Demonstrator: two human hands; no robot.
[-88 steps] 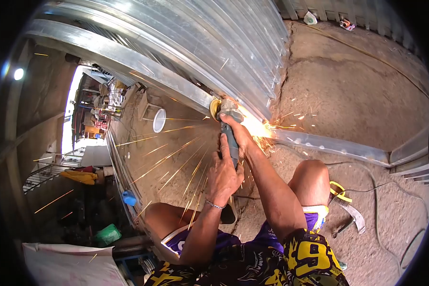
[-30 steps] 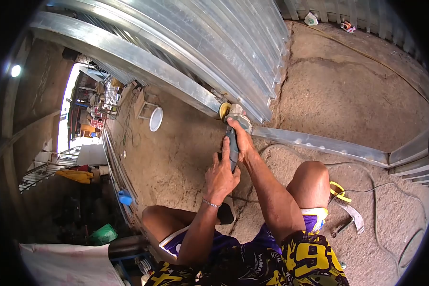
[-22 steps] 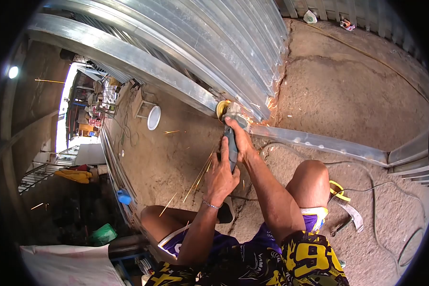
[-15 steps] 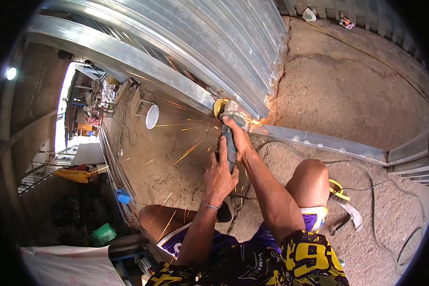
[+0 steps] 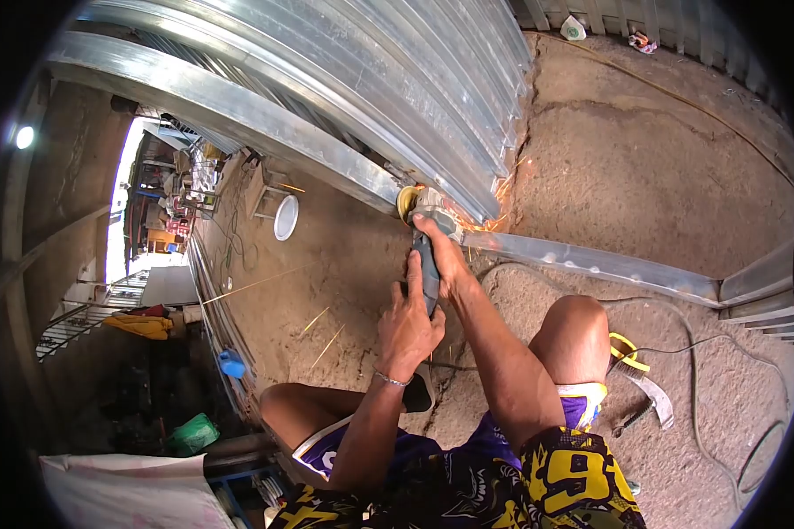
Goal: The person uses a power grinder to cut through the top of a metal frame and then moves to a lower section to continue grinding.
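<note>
With both hands I hold an angle grinder (image 5: 429,269). My right hand (image 5: 446,263) is closed around its body just behind the head, thumb on top. My left hand (image 5: 407,328), with a chain bracelet on the wrist, wraps the rear of the body, one finger laid along it. The grinder's yellow disc (image 5: 406,204) is at the end of a metal beam (image 5: 238,104), where it meets the corrugated metal sheet (image 5: 415,79). Orange sparks come off around the head. The exact contact point is hidden by the grinder.
A low metal rail (image 5: 591,262) runs right from the grinder. A wire brush (image 5: 629,367) lies by my right knee near a curved cable (image 5: 692,379). A white round lid-like thing (image 5: 286,218), a blue jug (image 5: 231,363) and a green bag (image 5: 194,433) are to the left.
Fewer sparks fly to the left and toward my legs now. The grinder and both hands stay in nearly the same place; the view has shifted very slightly.
</note>
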